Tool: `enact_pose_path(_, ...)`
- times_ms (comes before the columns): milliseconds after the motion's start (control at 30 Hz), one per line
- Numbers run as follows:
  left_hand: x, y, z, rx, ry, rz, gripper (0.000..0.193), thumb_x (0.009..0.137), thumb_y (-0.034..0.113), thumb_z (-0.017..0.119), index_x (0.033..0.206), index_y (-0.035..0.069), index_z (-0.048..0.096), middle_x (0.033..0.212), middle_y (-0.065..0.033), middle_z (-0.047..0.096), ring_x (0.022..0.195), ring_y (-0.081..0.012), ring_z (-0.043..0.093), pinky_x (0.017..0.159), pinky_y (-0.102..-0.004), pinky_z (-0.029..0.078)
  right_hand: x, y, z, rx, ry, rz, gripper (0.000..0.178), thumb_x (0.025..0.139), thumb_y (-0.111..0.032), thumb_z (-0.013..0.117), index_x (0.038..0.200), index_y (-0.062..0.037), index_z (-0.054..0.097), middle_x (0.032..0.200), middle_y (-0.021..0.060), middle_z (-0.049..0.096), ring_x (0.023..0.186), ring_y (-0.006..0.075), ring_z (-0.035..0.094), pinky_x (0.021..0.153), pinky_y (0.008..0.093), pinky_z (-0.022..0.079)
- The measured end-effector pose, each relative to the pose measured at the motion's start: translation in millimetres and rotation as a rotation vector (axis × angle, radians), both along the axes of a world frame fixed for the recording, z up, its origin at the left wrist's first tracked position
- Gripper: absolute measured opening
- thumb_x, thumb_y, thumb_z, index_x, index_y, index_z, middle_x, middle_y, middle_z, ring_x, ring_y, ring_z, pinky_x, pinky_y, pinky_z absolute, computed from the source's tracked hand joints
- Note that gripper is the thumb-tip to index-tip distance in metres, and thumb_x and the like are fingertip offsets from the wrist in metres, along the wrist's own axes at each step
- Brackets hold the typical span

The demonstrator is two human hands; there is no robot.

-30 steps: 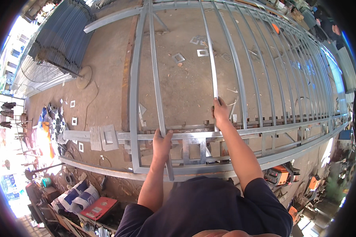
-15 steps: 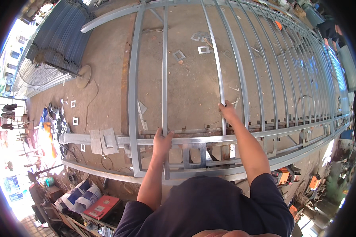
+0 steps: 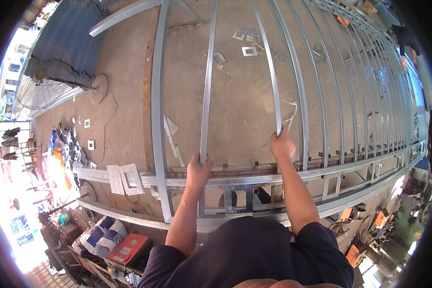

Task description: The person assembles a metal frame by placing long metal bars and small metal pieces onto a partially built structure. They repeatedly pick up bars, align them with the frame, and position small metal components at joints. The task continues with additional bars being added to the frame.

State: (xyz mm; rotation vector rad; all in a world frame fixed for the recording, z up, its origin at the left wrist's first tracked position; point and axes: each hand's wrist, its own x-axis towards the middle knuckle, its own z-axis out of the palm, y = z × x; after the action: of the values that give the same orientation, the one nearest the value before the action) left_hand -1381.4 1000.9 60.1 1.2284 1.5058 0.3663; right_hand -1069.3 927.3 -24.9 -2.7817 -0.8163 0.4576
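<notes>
My left hand point(image 3: 198, 172) is wrapped round the near part of a long square metal bar point(image 3: 208, 91), just above the frame's near rail point(image 3: 240, 181). That bar's near end passes down below the rail. Farther right, my right hand point(image 3: 283, 146) grips a second metal bar point(image 3: 270, 65) close to its near end. Both bars run away from me, roughly side by side, within a large grey metal frame point(image 3: 159, 105). To the right of my right hand, several similar bars point(image 3: 300, 91) stretch across the frame. Fingers partly hide the held spots.
Flat plates with square holes point(image 3: 131, 178) lean on the rail at left; more plates point(image 3: 249, 51) lie on the floor. A fan point(image 3: 57, 86) and stacked metal lengths point(image 3: 65, 43) are at far left. A red-topped box point(image 3: 128, 249) and welding-type gear point(image 3: 381, 220) sit near me.
The left bar has shifted right, its far end most. My right hand has come slightly nearer and to the right with its bar. My left hand keeps its hold. The view has shifted a little.
</notes>
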Motion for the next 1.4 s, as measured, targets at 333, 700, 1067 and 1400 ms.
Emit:
enact_pose_path(333,49,78,-45,0.048,0.016,-0.088,0.057,0.089,0.031,0.075,0.127,-0.009,0.06,0.077,-0.0164,0.068,0.069,-0.0223,0.068,0.064,-0.0377,0.053,4,10,7,-0.082,-0.063,0.107,0.054,0.096,-0.037,0.06,0.144,-0.0184,0.045,0.105,0.0188,0.074,0.092,0.043,0.072,0.082,0.0569,0.055)
enact_pose_path(700,91,54,-48,-0.016,-0.056,-0.006,0.062,0.091,0.032,0.075,0.135,-0.009,0.059,0.074,-0.0112,0.066,0.066,-0.0176,0.066,0.062,-0.0348,0.054,4,6,4,-0.045,0.027,0.064,0.054,0.095,-0.033,0.062,0.144,-0.0178,0.046,0.103,0.0208,0.073,0.092,0.0455,0.071,0.081,0.0598,0.054)
enact_pose_path(1067,99,79,-28,-0.486,-0.599,0.033,0.058,0.108,0.051,0.052,0.14,0.003,0.059,0.091,0.0008,0.054,0.066,-0.0097,0.05,0.057,-0.0263,0.042,4,8,2,-0.011,0.066,0.044,0.052,0.093,-0.031,0.063,0.142,-0.019,0.049,0.103,0.0179,0.073,0.091,0.0433,0.071,0.08,0.0579,0.055)
enact_pose_path(1400,140,75,-68,-0.052,-0.175,-0.08,0.05,0.107,0.039,0.058,0.131,-0.005,0.052,0.072,-0.0078,0.06,0.055,-0.0162,0.06,0.052,-0.035,0.051,8,10,4,-0.011,0.077,0.04,0.053,0.093,-0.032,0.063,0.143,-0.0187,0.049,0.102,0.0197,0.073,0.091,0.0448,0.071,0.079,0.0586,0.055)
